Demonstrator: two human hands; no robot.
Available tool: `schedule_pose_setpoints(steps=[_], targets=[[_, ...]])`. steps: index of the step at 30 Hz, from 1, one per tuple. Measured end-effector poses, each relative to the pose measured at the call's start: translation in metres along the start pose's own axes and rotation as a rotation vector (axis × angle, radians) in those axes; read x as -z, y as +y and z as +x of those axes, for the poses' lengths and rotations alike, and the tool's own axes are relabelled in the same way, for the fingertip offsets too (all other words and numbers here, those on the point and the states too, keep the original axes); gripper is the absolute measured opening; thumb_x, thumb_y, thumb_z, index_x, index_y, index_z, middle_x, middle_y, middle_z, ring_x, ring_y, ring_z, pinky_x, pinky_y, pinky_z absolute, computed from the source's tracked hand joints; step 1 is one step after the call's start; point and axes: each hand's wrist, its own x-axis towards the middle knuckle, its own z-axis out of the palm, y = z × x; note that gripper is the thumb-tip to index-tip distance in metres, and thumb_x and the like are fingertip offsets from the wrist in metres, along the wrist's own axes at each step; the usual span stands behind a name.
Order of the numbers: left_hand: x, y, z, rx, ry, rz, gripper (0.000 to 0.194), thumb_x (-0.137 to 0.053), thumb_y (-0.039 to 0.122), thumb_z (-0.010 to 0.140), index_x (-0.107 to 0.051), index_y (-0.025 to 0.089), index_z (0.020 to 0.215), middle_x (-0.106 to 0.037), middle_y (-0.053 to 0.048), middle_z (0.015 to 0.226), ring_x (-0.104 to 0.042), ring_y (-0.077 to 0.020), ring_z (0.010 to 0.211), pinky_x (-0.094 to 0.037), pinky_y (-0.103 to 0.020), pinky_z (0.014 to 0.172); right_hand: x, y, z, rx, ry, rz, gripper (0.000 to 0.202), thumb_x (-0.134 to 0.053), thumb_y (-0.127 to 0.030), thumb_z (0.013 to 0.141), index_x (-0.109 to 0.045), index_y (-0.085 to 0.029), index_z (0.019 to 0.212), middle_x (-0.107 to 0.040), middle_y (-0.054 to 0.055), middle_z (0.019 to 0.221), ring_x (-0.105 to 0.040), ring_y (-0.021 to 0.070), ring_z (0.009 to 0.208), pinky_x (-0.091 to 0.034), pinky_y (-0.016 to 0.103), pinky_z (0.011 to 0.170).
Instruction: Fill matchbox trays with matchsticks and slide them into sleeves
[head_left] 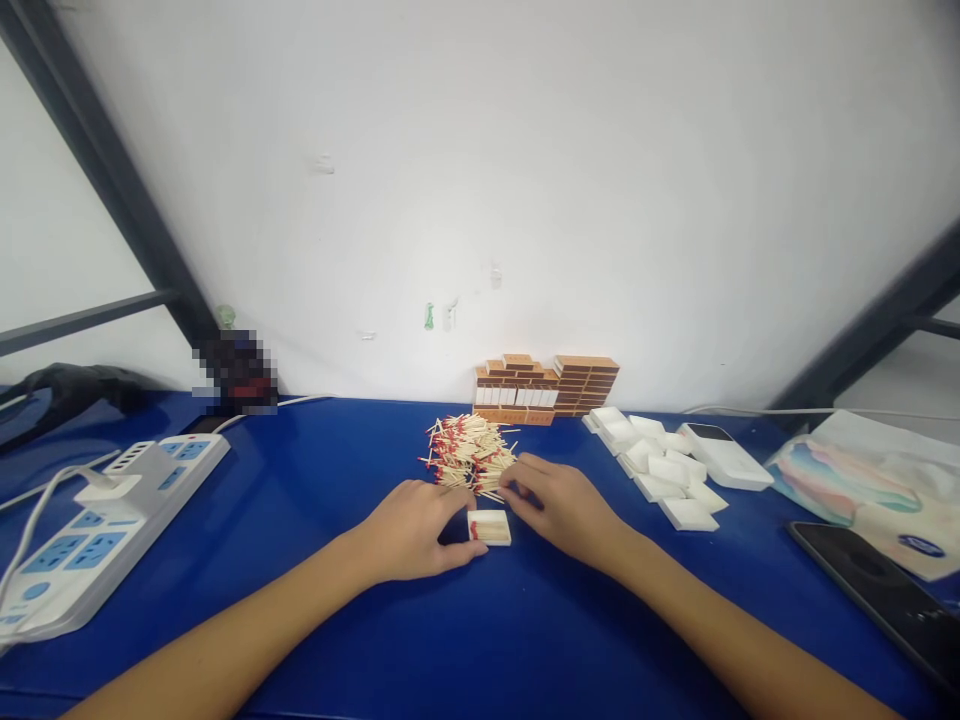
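A small white matchbox tray [493, 528] with some red-tipped matches in it lies on the blue table. My left hand [429, 530] holds its left end between thumb and fingers. Behind it is a loose pile of matches [469, 450]. At the right edge of that pile is my right hand [556, 500], its fingers bent together at the matches; whether a match is between the fingertips is too small to tell. Several white trays [664, 468] lie heaped to the right. Against the wall stand stacked brown matchbox sleeves [585, 385].
On the left lies a white power strip [112, 540] with a plugged-in adapter and cables. A white device [726, 456], a pastel-coloured packet [817, 480] and a black phone [877, 590] are on the right. Dark metal bars [120, 170] slope at both sides.
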Motion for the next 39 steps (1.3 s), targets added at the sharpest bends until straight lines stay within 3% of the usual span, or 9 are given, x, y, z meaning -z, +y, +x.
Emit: schedule_pose_setpoints(steps=[3, 9, 16, 22, 30, 39], targets=[[0.001, 0.001, 0.0, -0.019, -0.019, -0.012, 0.037, -0.064, 0.053, 0.09, -0.065, 0.021, 0.108, -0.069, -0.001, 0.077, -0.063, -0.0179, 0.063, -0.037, -0.026, 0.058, -0.004, 0.011, 0.001, -0.023, -0.026, -0.031, 0.004, -0.063, -0.024, 0.097, -0.063, -0.02, 0.097, -0.063, 0.002, 0.091, -0.058, 0.0128, 0.068, -0.04, 0.025, 0.062], [0.0, 0.0, 0.0, -0.019, -0.019, 0.003, 0.038, -0.063, 0.055, 0.09, -0.064, 0.021, 0.108, -0.068, -0.001, 0.076, -0.063, -0.0184, 0.062, -0.035, -0.027, 0.057, -0.009, 0.015, 0.004, 0.022, -0.042, -0.084, 0.018, -0.059, -0.032, 0.101, -0.065, -0.023, 0.115, -0.065, 0.005, 0.1, -0.064, 0.0161, 0.078, -0.046, 0.027, 0.067], [-0.002, -0.002, 0.0, -0.019, -0.013, 0.01, 0.039, -0.063, 0.056, 0.091, -0.063, 0.022, 0.11, -0.068, -0.001, 0.076, -0.063, -0.0185, 0.062, -0.035, -0.027, 0.057, -0.008, 0.012, 0.006, 0.011, -0.042, -0.146, 0.018, -0.057, -0.032, 0.102, -0.065, -0.021, 0.115, -0.066, 0.006, 0.101, -0.066, 0.0191, 0.083, -0.048, 0.029, 0.07], [0.0, -0.001, 0.0, -0.013, -0.02, 0.024, 0.04, -0.061, 0.057, 0.092, -0.063, 0.022, 0.111, -0.069, -0.001, 0.076, -0.064, -0.0191, 0.063, -0.037, -0.028, 0.058, -0.008, 0.018, 0.006, -0.045, -0.071, -0.231, 0.009, -0.055, -0.025, 0.102, -0.063, -0.02, 0.103, -0.064, 0.005, 0.095, -0.064, 0.0181, 0.078, -0.044, 0.027, 0.065], [0.0, -0.001, 0.0, -0.009, -0.019, 0.039, 0.04, -0.06, 0.057, 0.092, -0.064, 0.022, 0.112, -0.069, -0.001, 0.076, -0.064, -0.0192, 0.063, -0.038, -0.028, 0.058, -0.008, 0.016, 0.007, -0.008, -0.069, -0.272, 0.012, -0.052, -0.023, 0.103, -0.06, -0.019, 0.095, -0.062, 0.005, 0.094, -0.062, 0.0173, 0.08, -0.042, 0.027, 0.065], [0.001, -0.003, 0.001, 0.055, 0.031, 0.059, 0.04, -0.059, 0.055, 0.093, -0.063, 0.021, 0.114, -0.07, -0.002, 0.077, -0.065, -0.0203, 0.064, -0.037, -0.028, 0.058, 0.006, 0.017, 0.005, -0.007, -0.03, -0.079, 0.016, -0.048, -0.026, 0.104, -0.058, -0.021, 0.093, -0.061, 0.004, 0.091, -0.058, 0.0152, 0.071, -0.045, 0.027, 0.065]])
